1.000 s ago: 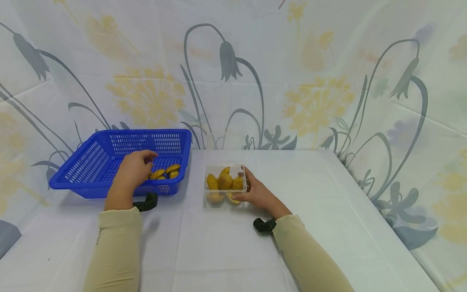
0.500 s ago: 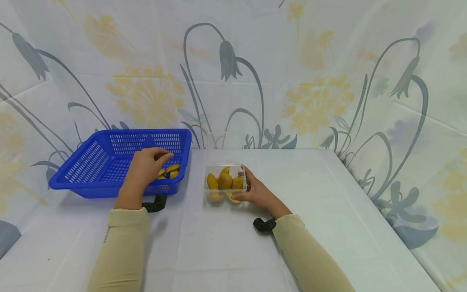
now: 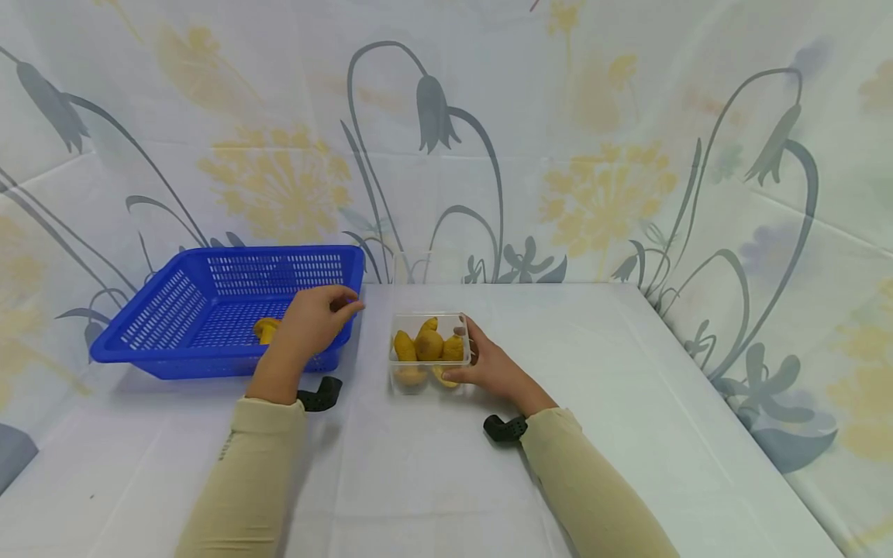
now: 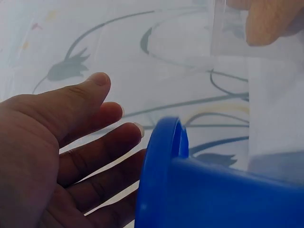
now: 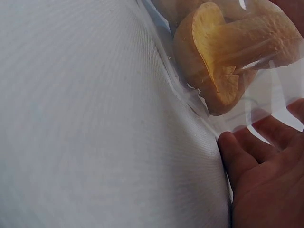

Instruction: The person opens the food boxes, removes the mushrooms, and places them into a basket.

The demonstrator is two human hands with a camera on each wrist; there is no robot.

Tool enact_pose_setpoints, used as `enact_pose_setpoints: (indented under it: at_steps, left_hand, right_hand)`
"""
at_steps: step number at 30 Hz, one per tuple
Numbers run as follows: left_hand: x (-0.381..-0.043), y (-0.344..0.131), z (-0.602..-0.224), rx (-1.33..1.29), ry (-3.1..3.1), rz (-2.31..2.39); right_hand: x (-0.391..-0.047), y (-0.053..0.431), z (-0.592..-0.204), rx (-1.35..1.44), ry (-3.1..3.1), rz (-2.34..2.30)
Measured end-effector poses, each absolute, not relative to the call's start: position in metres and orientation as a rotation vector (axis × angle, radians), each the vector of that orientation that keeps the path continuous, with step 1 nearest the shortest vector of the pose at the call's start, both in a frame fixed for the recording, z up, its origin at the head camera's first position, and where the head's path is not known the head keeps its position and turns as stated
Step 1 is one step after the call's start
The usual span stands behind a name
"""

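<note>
My left hand (image 3: 312,322) hovers over the right side of the blue plastic basket (image 3: 230,363). In the left wrist view its bent fingers (image 4: 102,147) and thumb stand apart with nothing between them, close beside the basket's rim (image 4: 159,156). Yellow-brown mushrooms (image 3: 265,329) lie in the basket, partly hidden behind the hand. A clear plastic box (image 3: 396,380) with several mushrooms (image 3: 429,346) stands to the right. My right hand (image 3: 491,368) grips its right side, thumb at the front wall. Through that wall the right wrist view shows a mushroom (image 5: 237,52) lying sideways, cap and stem visible.
The box's clear lid (image 3: 429,271) stands raised at its back. A white cloth (image 3: 593,372) covers the table, and a flowered cloth (image 3: 530,101) hangs behind it. Something grey (image 3: 14,457) shows at the left edge.
My left hand has moved right across the basket, from above the mushrooms to near the right rim, uncovering a mushroom on its left. The right hand stays on the box.
</note>
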State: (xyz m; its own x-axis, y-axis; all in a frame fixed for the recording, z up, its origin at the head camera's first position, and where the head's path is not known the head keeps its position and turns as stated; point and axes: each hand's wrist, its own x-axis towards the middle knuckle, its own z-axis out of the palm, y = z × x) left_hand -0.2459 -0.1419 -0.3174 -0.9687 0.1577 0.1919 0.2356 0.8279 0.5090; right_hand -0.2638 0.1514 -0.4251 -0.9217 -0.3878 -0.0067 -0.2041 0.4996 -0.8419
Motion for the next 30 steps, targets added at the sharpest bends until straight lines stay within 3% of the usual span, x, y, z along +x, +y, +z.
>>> enact_pose_setpoints:
  at_steps: [30]
  left_hand:
    - [-0.238,-0.081,-0.328,-0.625,-2.85,-0.699]
  right_hand:
    - [-0.262,0.151,-0.421,-0.497,2.549,-1.362]
